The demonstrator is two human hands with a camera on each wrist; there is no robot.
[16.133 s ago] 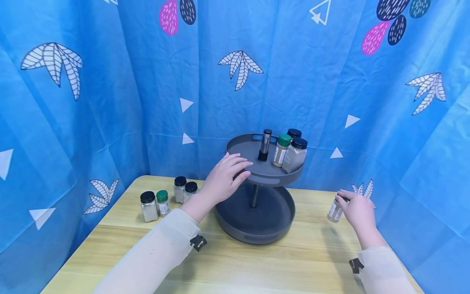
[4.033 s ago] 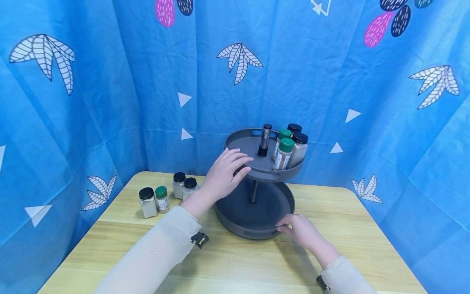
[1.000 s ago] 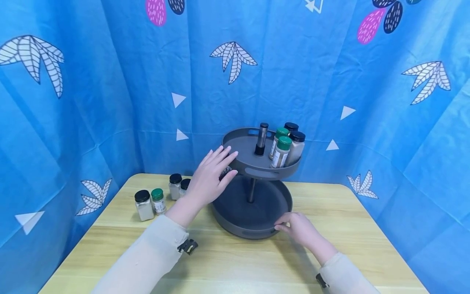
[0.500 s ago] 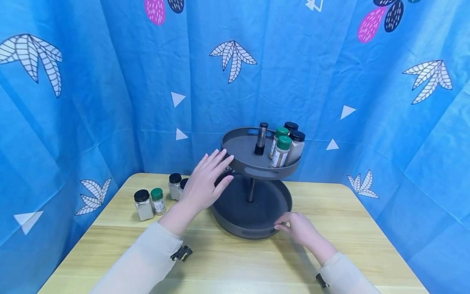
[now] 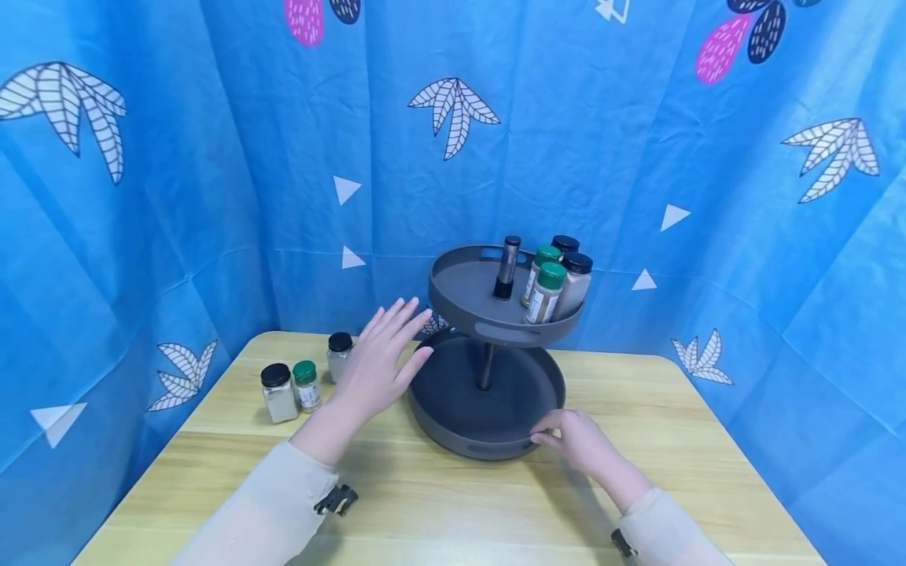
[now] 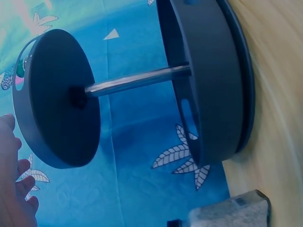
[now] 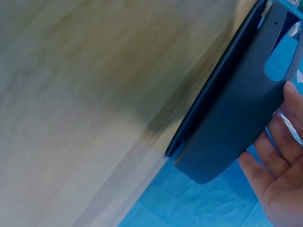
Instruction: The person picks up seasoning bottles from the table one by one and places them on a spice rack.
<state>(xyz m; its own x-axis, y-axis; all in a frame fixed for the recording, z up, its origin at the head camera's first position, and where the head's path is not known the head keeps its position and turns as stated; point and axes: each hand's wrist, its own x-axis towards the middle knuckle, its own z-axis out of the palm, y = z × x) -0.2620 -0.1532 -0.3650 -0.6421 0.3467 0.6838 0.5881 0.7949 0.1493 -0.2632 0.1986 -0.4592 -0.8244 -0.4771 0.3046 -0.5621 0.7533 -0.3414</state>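
A dark grey two-tier turntable (image 5: 481, 450) stands on the table. On the right of its upper tier (image 5: 463, 287) are two green-capped spice jars (image 5: 542, 306) and two black-capped spice jars (image 5: 575, 289). My left hand (image 5: 371, 369) hovers just left of the upper tier, fingers spread and holding nothing. In the left wrist view its fingertips (image 6: 8, 122) are near that tier's edge. My right hand (image 5: 576, 444) pinches the rim of the lower tier at its front right. The right wrist view shows thumb and fingers (image 7: 279, 142) at the lower tier's wall (image 7: 236, 109).
Left on the wooden table (image 5: 453, 511) stand a black-capped jar (image 5: 280, 399) and a green-capped jar (image 5: 308, 390) side by side. Another black-capped jar (image 5: 340, 358) stands behind, partly covered by my left hand. Blue patterned curtains (image 5: 566, 118) enclose the back and sides.
Earlier, a jar in my right hand came onto the upper tier, and that hand moved to the lower rim. My left hand has since drawn away leftward from the upper tier.
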